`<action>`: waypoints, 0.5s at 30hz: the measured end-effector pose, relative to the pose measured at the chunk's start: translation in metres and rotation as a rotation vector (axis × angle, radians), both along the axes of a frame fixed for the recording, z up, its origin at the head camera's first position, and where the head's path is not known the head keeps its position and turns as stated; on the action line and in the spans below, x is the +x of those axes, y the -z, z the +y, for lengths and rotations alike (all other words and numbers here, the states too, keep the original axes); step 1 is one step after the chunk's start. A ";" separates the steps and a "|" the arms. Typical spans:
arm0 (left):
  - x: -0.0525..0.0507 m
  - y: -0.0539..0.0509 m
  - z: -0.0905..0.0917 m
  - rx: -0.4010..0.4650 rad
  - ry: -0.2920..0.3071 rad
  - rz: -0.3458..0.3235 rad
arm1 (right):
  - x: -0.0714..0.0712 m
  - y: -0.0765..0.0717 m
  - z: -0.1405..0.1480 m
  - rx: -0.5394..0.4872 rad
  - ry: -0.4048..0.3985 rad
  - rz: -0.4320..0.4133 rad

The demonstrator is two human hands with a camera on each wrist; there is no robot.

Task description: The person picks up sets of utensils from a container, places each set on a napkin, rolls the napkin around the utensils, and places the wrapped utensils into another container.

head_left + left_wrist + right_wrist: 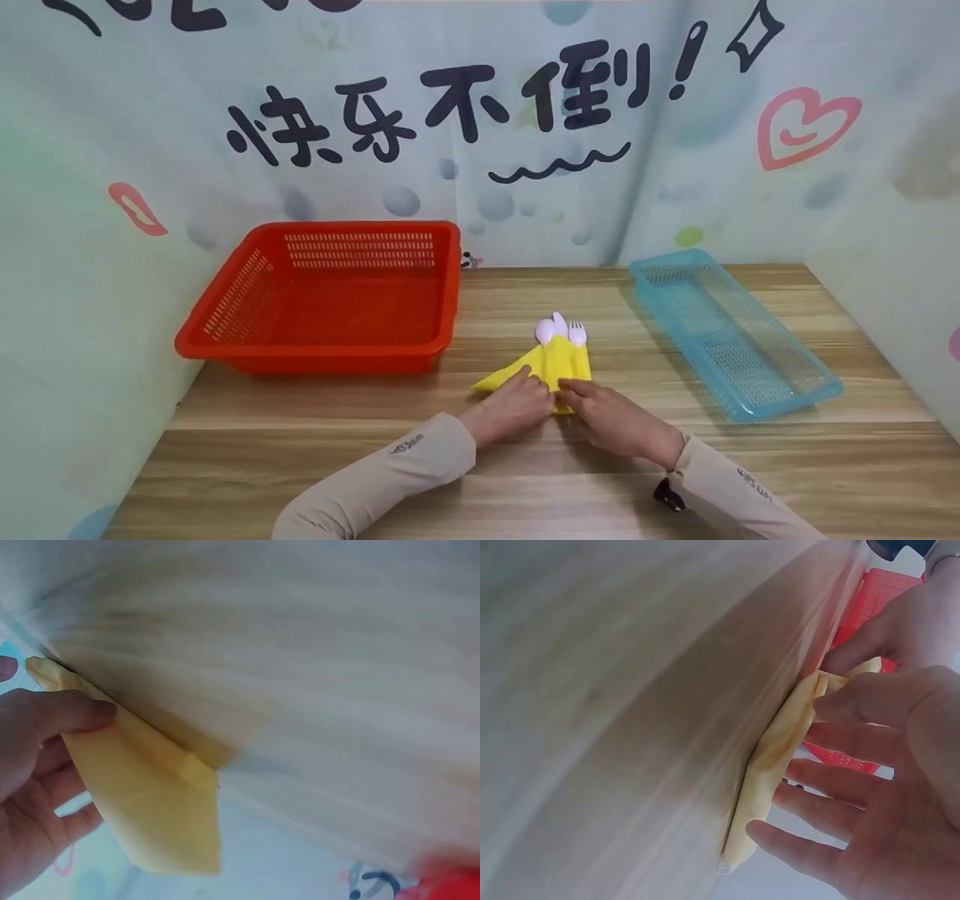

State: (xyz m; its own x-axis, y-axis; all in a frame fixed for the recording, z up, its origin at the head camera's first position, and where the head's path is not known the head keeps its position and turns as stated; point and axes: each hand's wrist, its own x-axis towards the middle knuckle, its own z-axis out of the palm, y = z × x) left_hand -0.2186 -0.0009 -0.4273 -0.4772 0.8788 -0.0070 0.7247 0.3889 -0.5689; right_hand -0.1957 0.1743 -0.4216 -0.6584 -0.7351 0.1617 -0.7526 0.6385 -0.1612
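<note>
A folded yellow napkin (568, 366) lies on the table, wrapped around a pale lilac plastic spoon (545, 331), knife (559, 323) and fork (577, 334). Only their upper ends stick out at its far edge; the handles are hidden. My left hand (514, 405) pinches the napkin, its thumb on top in the left wrist view, where a loose flap (165, 817) hangs to one side. On the other side, my right hand (619, 420) touches the napkin's near part with fairly straight, spread fingers (802, 847).
A red plastic basket (315, 351) stands at the left. At the right, a blue translucent basket (787, 412) lies at a slant. Behind the wooden table (525, 487) hangs a printed curtain (525, 210) with dark lettering.
</note>
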 end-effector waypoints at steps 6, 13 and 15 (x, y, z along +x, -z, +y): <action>0.001 -0.002 -0.003 -0.032 0.075 0.011 | -0.003 0.001 -0.002 -0.056 -0.021 0.059; 0.002 -0.001 -0.001 -0.056 0.116 0.040 | -0.008 0.003 -0.008 -0.176 -0.001 0.004; 0.002 0.000 0.000 -0.051 0.118 0.060 | -0.012 0.002 -0.009 -0.224 0.026 -0.105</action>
